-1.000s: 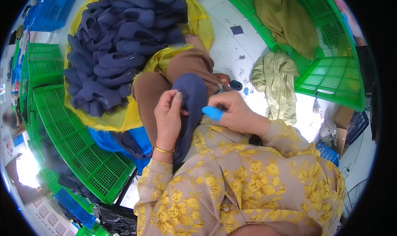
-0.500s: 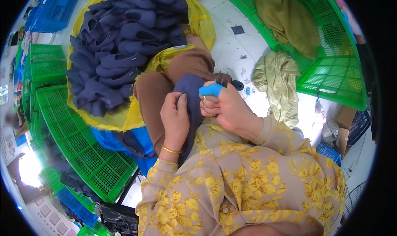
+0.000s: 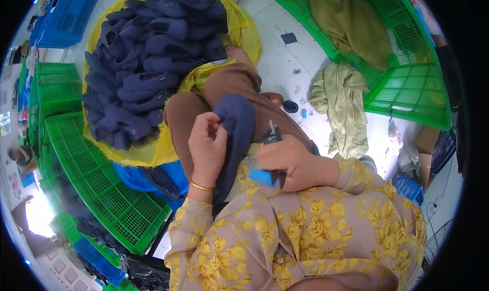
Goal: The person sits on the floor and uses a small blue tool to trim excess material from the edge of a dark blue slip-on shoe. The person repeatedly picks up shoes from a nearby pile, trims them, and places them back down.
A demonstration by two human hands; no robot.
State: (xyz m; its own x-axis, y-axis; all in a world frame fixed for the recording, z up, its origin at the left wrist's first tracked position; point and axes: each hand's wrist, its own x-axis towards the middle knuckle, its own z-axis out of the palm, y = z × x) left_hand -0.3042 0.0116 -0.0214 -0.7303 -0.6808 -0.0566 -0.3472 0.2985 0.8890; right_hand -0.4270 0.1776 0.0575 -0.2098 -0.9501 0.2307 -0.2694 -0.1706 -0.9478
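Note:
A navy fabric slipper (image 3: 241, 118) lies along my lap, its rounded end pointing away from me. My left hand (image 3: 208, 147) pinches the slipper's edge between thumb and fingers. To its right, apart from the slipper, my right hand (image 3: 298, 162) is closed round small black snips (image 3: 270, 134), with light metal showing at the far end. Blue tape wraps one finger of that hand, blurred by motion. Beyond my knees, a yellow woven sack (image 3: 248, 28) stands open, heaped with several similar navy slippers (image 3: 147, 82).
Green plastic crates stand on the left (image 3: 109, 181) and at the far right (image 3: 407, 95). Olive cloth (image 3: 340, 95) hangs from the right crate to the floor. A dark thread spool (image 3: 291, 106) and thread scraps lie on the white floor. Blue crates (image 3: 66, 18) are at the far left.
My right hand has drawn back toward my body, away from the slipper, turning the snips. My left fingers have shifted up and now pinch the edge. The view has tilted slightly.

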